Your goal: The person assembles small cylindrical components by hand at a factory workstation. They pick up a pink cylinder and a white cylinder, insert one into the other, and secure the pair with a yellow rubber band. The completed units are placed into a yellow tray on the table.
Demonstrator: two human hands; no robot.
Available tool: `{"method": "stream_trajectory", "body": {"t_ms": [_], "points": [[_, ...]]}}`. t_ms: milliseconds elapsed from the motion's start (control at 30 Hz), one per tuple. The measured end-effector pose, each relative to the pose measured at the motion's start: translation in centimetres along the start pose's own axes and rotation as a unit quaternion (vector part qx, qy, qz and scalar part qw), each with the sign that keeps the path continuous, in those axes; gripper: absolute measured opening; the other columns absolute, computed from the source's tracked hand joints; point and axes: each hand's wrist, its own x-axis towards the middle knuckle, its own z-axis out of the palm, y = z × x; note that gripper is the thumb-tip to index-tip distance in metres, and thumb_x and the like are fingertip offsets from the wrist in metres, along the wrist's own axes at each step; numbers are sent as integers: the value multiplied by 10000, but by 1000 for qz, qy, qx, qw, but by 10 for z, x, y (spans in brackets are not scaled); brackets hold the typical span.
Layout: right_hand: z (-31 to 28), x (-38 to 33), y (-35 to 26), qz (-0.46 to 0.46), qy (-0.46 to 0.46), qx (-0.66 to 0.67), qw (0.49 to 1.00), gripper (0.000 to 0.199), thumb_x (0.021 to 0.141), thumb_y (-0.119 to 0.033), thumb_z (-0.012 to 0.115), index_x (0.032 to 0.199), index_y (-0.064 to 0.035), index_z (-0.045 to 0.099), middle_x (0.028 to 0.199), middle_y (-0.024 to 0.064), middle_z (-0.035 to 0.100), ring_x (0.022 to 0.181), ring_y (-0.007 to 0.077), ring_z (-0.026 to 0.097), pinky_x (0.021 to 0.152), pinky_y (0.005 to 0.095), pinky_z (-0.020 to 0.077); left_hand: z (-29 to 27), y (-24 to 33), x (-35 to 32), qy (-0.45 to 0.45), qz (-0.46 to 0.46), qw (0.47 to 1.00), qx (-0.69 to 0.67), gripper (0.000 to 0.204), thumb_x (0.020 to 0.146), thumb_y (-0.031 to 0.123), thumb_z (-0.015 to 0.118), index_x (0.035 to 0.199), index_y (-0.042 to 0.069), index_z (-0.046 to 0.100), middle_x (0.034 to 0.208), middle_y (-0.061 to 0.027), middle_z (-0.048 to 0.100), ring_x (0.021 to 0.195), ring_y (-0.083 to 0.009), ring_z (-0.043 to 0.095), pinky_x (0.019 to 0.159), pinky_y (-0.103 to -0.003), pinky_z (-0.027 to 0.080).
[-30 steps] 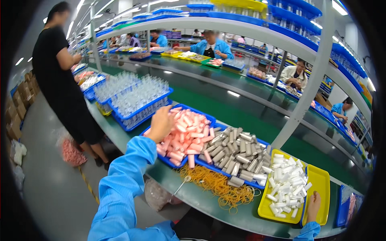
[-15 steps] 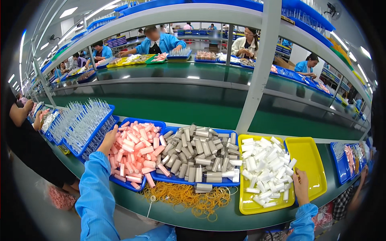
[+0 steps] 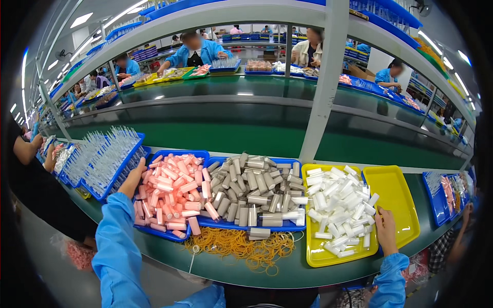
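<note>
The left hand (image 3: pixel 132 179) rests open-fingered on the left rim of the blue tray (image 3: pixel 177 154) of pink tubes (image 3: pixel 172 192). The right hand (image 3: pixel 385 231) lies open, holding nothing, at the yellow tray's (image 3: pixel 395 195) right edge, touching the white tubes (image 3: pixel 339 210) (lying every way).

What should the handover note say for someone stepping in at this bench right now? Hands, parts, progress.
Left hand: open, resting on the left edge of the blue tray of pink tubes, holding nothing.
Right hand: open, on the right rim of the yellow tray of white tubes, holding nothing visible.
Between them: blue tray of grey tubes; pile of yellow rubber bands loose on the green bench in front.
Empty yellow tray lies right of the white tubes.
Done: nothing picked up or bundled that shows.
Left: all three heaps untouched.
</note>
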Motion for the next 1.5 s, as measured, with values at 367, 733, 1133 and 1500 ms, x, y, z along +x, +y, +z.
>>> {"method": "stream_trajectory", "body": {"t_ms": [367, 733, 1133, 1500], "points": [[-8, -12, -3, 23, -8, -17, 1000, 322, 910, -69, 621, 1216, 31, 614, 966, 146, 568, 767, 236, 569, 645, 334, 475, 177, 144, 16, -37, 395, 887, 236, 359, 942, 262, 558, 1177, 25, 688, 1202, -218, 654, 1145, -379, 609, 1006, -429, 465], [-22, -17, 3, 41, -45, -17, 998, 517, 752, -49, 704, 1256, -3, 601, 1038, 159, 587, 840, 278, 593, 730, 351, 509, 391, 223, -54, -263, 411, 759, 431, 256, 904, 257, 625, 1080, 118, 747, 1061, -105, 734, 1010, -303, 686, 890, -419, 533], [-20, -16, -14, 28, -46, -43, 998, 552, 742, -37, 728, 1271, 31, 587, 1087, 180, 586, 980, 321, 590, 785, 363, 525, 403, 210, -71, -225, 463, 747, 421, 192, 828, 235, 744, 973, 112, 766, 946, -124, 741, 915, -311, 708, 814, -419, 553], [-15, -23, -7, 57, -39, -35, 997, 546, 745, -2, 717, 1275, 28, 587, 1095, 163, 582, 950, 295, 596, 760, 339, 513, 418, 196, -77, -187, 506, 742, 398, 156, 825, 209, 740, 910, 79, 752, 912, -149, 732, 881, -336, 702, 795, -436, 543]]}}
